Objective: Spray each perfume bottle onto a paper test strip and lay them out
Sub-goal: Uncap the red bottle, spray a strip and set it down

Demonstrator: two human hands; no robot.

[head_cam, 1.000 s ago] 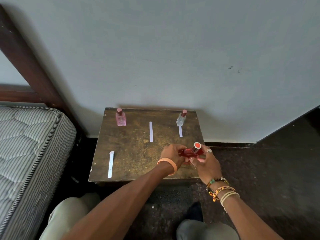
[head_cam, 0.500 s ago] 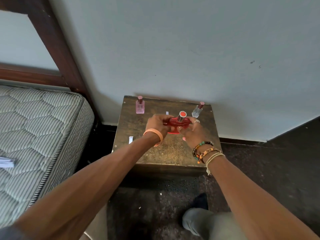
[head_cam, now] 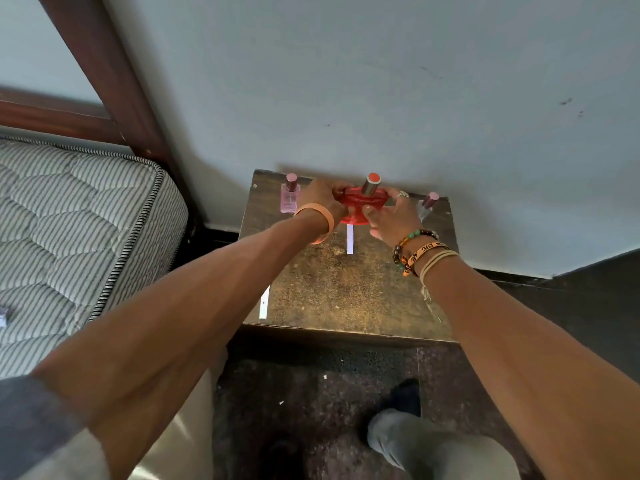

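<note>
Both hands reach to the far side of a small brown bench (head_cam: 346,292) with a worn, scuffed wooden top. Between them they hold a squat red glass perfume bottle (head_cam: 362,201) that has a silver collar and a round red cap. The left hand (head_cam: 320,199) curls around the bottle's left side. The right hand (head_cam: 393,216) grips its right side, with the thumb against the narrow foot. The bottle stands upright, but it is not clear whether its foot touches the bench.

A white paper test strip (head_cam: 350,239) lies lengthwise on the bench just nearer than the bottle, between the two wrists. A second white strip (head_cam: 264,303) lies by the bench's edge, under the left forearm. A pink rectangular bottle with a dark rose cap (head_cam: 289,199) stands just left of the left hand. A clear bottle with a similar cap (head_cam: 426,204) stands just beyond the right hand, partly hidden by it.

The left wrist has an orange band (head_cam: 320,221), and the right wrist has beaded and woven bracelets (head_cam: 417,252).

A pale grey-blue wall (head_cam: 346,81) with a few dark marks rises just beyond the hands. A striped quilted mattress (head_cam: 69,220) on a dark wooden bed frame (head_cam: 114,81) sits well left of the left arm. The floor (head_cam: 311,386) beneath the arms is dark and speckled.
</note>
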